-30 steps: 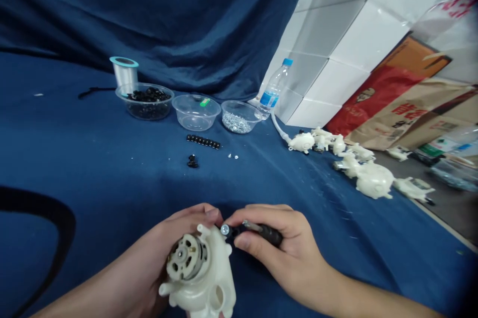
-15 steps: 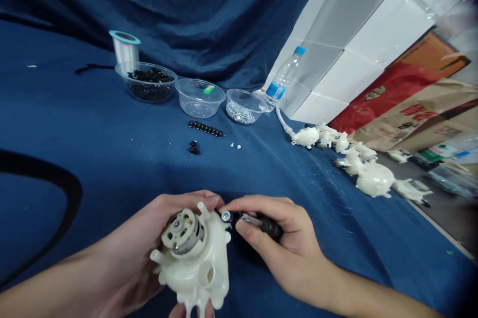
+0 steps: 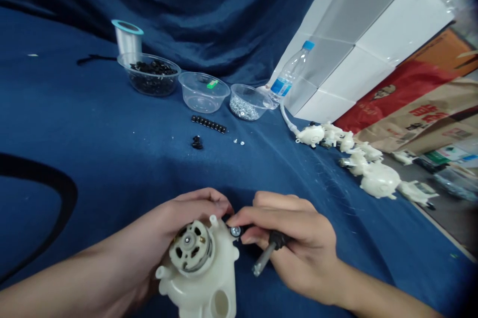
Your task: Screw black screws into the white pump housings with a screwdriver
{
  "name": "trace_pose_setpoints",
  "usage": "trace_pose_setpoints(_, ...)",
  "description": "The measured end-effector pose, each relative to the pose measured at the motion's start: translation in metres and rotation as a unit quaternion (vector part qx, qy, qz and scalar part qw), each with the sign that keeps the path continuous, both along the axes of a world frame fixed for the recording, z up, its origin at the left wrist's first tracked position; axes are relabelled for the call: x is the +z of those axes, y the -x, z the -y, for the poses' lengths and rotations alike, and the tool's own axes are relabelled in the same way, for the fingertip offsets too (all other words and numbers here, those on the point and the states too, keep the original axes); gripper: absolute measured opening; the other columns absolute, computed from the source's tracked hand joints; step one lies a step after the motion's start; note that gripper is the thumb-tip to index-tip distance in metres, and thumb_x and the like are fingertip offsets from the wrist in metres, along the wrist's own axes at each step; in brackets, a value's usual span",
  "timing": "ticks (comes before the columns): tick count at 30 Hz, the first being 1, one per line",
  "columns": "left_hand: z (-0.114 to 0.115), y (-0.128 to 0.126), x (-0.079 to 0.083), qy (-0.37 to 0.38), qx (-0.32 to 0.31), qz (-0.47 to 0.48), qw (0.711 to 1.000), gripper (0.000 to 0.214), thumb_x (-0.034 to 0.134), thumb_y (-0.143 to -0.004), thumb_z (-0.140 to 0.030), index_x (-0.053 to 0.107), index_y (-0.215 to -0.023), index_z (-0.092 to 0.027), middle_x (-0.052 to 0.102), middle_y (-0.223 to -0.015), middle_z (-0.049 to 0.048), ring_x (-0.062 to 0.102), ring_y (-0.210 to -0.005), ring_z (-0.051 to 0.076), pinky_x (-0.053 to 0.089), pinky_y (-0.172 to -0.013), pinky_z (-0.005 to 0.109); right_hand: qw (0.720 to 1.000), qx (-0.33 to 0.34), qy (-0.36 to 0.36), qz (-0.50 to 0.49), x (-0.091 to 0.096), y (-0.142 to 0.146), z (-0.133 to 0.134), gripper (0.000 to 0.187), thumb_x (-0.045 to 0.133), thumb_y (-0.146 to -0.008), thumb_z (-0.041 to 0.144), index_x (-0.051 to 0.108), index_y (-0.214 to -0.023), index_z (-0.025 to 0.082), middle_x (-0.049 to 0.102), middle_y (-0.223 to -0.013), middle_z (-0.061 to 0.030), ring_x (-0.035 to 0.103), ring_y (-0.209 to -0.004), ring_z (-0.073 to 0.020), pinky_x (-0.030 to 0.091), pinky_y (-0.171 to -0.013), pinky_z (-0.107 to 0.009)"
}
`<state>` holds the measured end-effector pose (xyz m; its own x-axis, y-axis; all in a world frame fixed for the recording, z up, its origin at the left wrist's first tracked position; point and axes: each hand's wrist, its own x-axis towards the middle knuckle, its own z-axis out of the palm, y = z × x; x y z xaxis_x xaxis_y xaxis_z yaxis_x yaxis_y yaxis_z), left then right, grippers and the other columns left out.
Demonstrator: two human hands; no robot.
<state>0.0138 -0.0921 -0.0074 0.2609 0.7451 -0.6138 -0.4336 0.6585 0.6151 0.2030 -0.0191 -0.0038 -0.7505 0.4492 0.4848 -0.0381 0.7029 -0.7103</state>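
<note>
Housing (image 3: 199, 290) clasped in the left hand (image 3: 149, 231), screwdriver (image 3: 276, 241) in the right hand (image 3: 298, 238), both grips closed, tip angled away from the screw (image 3: 235, 231).

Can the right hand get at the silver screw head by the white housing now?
Probably yes: the right hand has its fingertips right beside the silver screw head, with nothing between them. Its screwdriver shaft points away, though, so it would need turning.
</note>
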Motion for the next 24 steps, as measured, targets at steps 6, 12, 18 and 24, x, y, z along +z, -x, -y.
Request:
trace_pose_setpoints(6, 0.001, 0.003, 0.014, -0.006, -0.021, -0.029, 0.999, 0.037, 0.063, -0.075, -0.051, 0.061, -0.104, -0.028, 0.062, -0.081, -0.0013, 0.058, -0.058, 0.013, 0.047, -0.046, 0.018, 0.999, -0.029, -0.009, -0.022, -0.002, 0.002, 0.0, 0.018, 0.073, -0.084, 0.006, 0.073, -0.101, 0.011, 0.065, -0.071, -0.0014, 0.057, -0.06, -0.0084, 0.044, -0.054, -0.02)
trace_pose_setpoints(12, -0.001, 0.0, 0.013, -0.024, -0.043, -0.039, 0.998, 0.027, 0.055, -0.085, -0.046, 0.055, -0.104, -0.028, 0.064, -0.082, -0.0012, 0.051, -0.06, 0.01, 0.041, -0.052, 0.014, 0.997, -0.021, -0.078, 0.002, 0.002, 0.002, 0.004, 0.022, 0.062, -0.087, 0.003, 0.068, -0.103, 0.017, 0.067, -0.066, 0.0003, 0.059, -0.058, -0.0118, 0.047, -0.054, -0.023)
trace_pose_setpoints(18, -0.006, -0.006, 0.001, -0.019, -0.011, -0.057, 0.998, 0.038, 0.066, -0.066, -0.05, 0.053, -0.091, -0.026, 0.053, -0.059, -0.0025, 0.044, -0.051, 0.012, 0.034, -0.044, 0.017, 0.987, -0.014, -0.146, 0.063, 0.004, -0.005, 0.007, 0.017, 0.057, -0.097, 0.016, 0.061, -0.113, 0.019, 0.068, -0.067, 0.0009, 0.06, -0.059, -0.014, 0.048, -0.058, -0.028)
trace_pose_setpoints(24, -0.001, -0.003, 0.002, -0.022, -0.017, -0.037, 0.999, 0.028, 0.063, -0.074, -0.046, 0.054, -0.095, -0.028, 0.053, -0.055, -0.0039, 0.047, -0.046, 0.011, 0.032, -0.042, 0.016, 0.972, -0.017, -0.214, 0.094, 0.004, -0.006, 0.008, 0.015, 0.055, -0.096, 0.013, 0.062, -0.109, 0.017, 0.06, -0.067, -0.0001, 0.05, -0.054, -0.0133, 0.039, -0.051, -0.03)
